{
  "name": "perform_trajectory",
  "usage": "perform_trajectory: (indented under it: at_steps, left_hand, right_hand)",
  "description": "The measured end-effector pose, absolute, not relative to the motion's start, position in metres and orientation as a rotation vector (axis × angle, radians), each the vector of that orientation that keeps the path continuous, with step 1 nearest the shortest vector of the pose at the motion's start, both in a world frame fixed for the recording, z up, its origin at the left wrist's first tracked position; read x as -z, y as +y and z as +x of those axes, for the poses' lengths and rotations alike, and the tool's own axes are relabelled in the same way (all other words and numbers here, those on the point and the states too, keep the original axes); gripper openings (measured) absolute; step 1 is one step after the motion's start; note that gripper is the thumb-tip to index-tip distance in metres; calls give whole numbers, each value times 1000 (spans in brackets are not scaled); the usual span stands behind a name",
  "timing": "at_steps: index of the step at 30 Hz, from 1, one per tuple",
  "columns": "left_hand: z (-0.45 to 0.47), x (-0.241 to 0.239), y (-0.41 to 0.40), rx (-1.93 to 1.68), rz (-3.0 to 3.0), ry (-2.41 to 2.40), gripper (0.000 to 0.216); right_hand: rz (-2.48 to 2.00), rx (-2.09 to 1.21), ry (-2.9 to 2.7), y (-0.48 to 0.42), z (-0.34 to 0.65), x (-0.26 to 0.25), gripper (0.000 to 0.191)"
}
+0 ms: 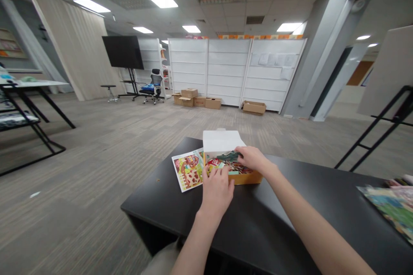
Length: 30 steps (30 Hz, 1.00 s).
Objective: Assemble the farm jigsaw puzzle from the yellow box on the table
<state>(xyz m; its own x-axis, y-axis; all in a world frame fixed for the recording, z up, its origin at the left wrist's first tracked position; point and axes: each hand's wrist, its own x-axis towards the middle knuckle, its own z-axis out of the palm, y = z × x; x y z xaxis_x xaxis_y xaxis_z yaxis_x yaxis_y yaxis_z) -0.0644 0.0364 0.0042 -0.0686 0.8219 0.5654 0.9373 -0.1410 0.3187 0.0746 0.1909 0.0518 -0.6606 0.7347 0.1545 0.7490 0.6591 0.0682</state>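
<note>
A small orange box (248, 178) with its white lid (222, 140) folded up stands on the black table (290, 219). Colourful puzzle pieces (226, 164) fill it. My left hand (217, 189) rests at the box's near left edge, fingers curled over the rim onto the pieces. My right hand (254, 158) reaches in from the right, with its fingers pinched on a dark green puzzle piece (229, 156) at the top of the pile. A printed farm picture sheet (189, 169) lies flat just left of the box.
Another colourful printed sheet (392, 208) lies at the table's right edge. A black frame (380, 126) stands at the right, a black table (29, 111) at the left. Cardboard boxes (196, 98), an office chair (151, 88) and a screen (123, 52) stand far back.
</note>
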Motion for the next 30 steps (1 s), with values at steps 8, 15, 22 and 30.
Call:
perform_trajectory:
  at_steps: [8,15,22,30]
  left_hand:
    - [-67,-11,38,1094,-2028,-1966,20]
    - [-64,-11,36,1173,-2050,-1901,17]
    - [-37,-23,21,1434,-2116,-1414,19]
    - [14,-11,18,1286,-2730,-1330,36]
  right_hand:
    - [-1029,-253,-2508,178,108,-59,28]
    - [-1128,-259,-2204,160,172,-73,29]
    - [-1098,136,-2296,108,252,-71,26]
    - [-975,-312,-2224,43,221,-29,21]
